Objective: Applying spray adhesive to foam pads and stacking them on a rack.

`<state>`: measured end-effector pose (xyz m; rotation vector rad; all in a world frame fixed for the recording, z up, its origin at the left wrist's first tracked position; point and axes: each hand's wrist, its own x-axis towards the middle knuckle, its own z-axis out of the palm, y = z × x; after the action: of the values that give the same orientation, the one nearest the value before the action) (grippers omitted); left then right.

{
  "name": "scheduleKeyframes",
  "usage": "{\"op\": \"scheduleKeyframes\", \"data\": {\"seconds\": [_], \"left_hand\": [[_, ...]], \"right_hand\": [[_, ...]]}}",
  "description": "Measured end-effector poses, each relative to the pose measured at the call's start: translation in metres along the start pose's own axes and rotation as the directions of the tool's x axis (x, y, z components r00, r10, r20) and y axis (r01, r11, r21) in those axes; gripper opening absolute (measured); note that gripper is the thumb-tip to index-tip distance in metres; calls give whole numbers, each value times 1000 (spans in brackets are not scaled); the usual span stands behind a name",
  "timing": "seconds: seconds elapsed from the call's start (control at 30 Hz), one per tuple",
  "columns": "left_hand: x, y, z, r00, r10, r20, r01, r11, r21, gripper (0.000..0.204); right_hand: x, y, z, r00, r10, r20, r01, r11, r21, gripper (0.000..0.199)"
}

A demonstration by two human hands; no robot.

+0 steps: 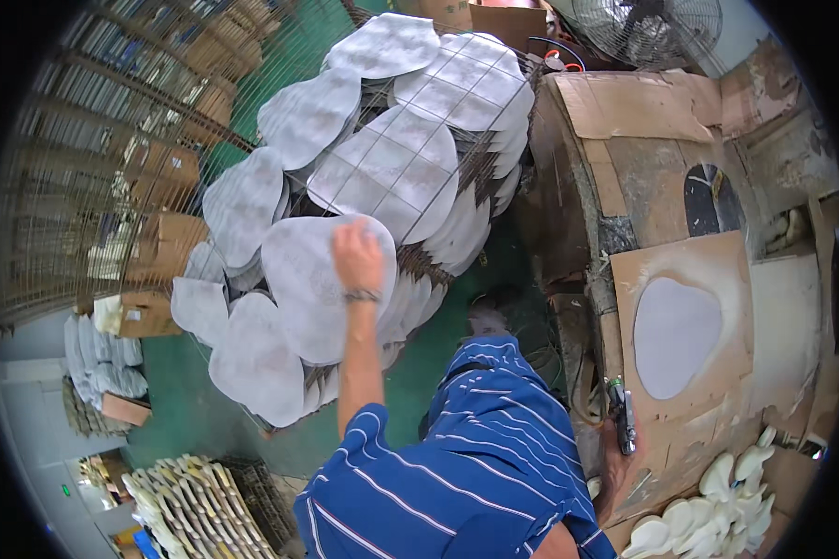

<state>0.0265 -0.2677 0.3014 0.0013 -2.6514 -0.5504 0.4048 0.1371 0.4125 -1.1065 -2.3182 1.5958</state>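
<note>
My left hand (359, 259) reaches onto a pale, rounded triangular sheet (312, 298) on the near side of a wire rack. Its fingers lie at the sheet's upper right part, blurred, so I cannot see whether they pinch it. My right hand (613, 466) is closed round a small spray gun (623, 419) beside the workbench. Just past the gun, a similar whitish sheet (676, 337) lies flat on a square of cardboard (632, 279). More such sheets (391, 168) lie in overlapping layers on the rack, some under its wire grid.
Wire grid racks (112, 168) stand at the left, with cardboard boxes (163, 238) behind them. A fan (648, 28) is at the top right. Cream-coloured curved pieces (708, 512) are piled at the bench's lower right. Stacked pale pieces (191, 508) stand on the green floor (172, 401) at lower left.
</note>
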Motion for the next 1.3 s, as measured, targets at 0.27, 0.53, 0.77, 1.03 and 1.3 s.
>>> {"op": "scheduleKeyframes", "data": {"seconds": [0.27, 0.53, 0.77, 1.03, 1.3], "left_hand": [[63, -139, -40, 943, -226, 243, 22, 773, 634, 72], [52, -102, -39, 986, 60, -156, 15, 897, 441, 54], [25, 46, 33, 909, 361, -210, -371, 929, -6, 34], [-64, 186, 191, 507, 794, 335, -425, 568, -705, 33], [-109, 154, 274, 336, 697, 633, -269, 715, -645, 29]], "right_hand": [[16, -3, 8, 1000, -7, 26, 10, 992, -126, 50], [21, -18, 9, 996, 84, 8, -84, 996, -28, 51], [9, -23, 12, 977, -55, -206, 28, 991, -129, 56], [-24, -38, 6, 704, -1, -710, -116, 986, -117, 56], [-84, -31, -6, 729, 140, -670, -187, 982, 1, 60]]}}
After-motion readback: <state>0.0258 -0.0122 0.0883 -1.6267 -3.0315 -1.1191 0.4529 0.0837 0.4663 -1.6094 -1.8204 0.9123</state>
